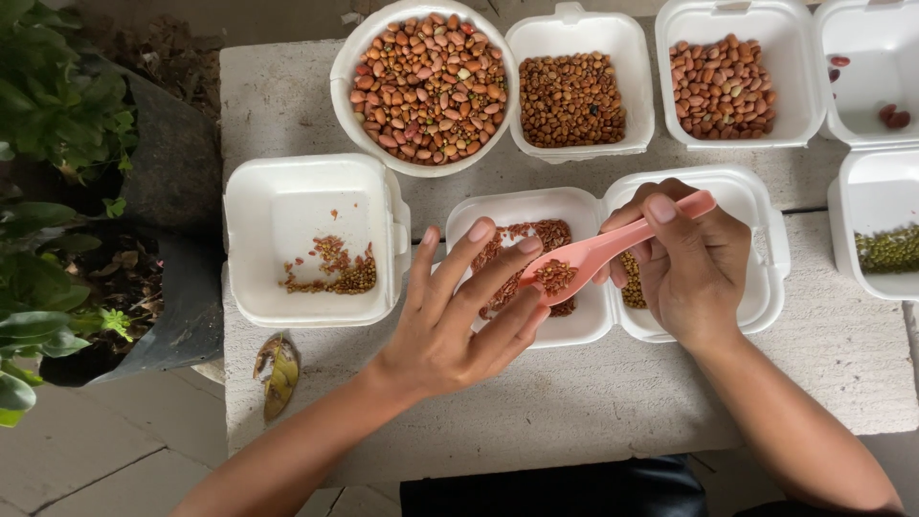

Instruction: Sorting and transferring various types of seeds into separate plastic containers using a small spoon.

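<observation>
My right hand [691, 268] grips a pink plastic spoon [598, 251] by its handle; the spoon's bowl holds small reddish-brown grains. The spoon hovers over a white foam tray [579, 325] with a layer of the same reddish grains. My left hand [455, 316] is spread with fingers apart, its fingertips at the spoon's bowl and over that tray. Under my right hand a second foam tray [766, 287] holds brownish-green seeds, mostly hidden by the hand.
On the concrete slab [613, 393]: a round white bowl [347, 67] of mixed beans, several foam trays of sorted seeds along the back and right, and a foam tray [287, 206] with few grains at left. Potted plants [57, 191] stand to the left.
</observation>
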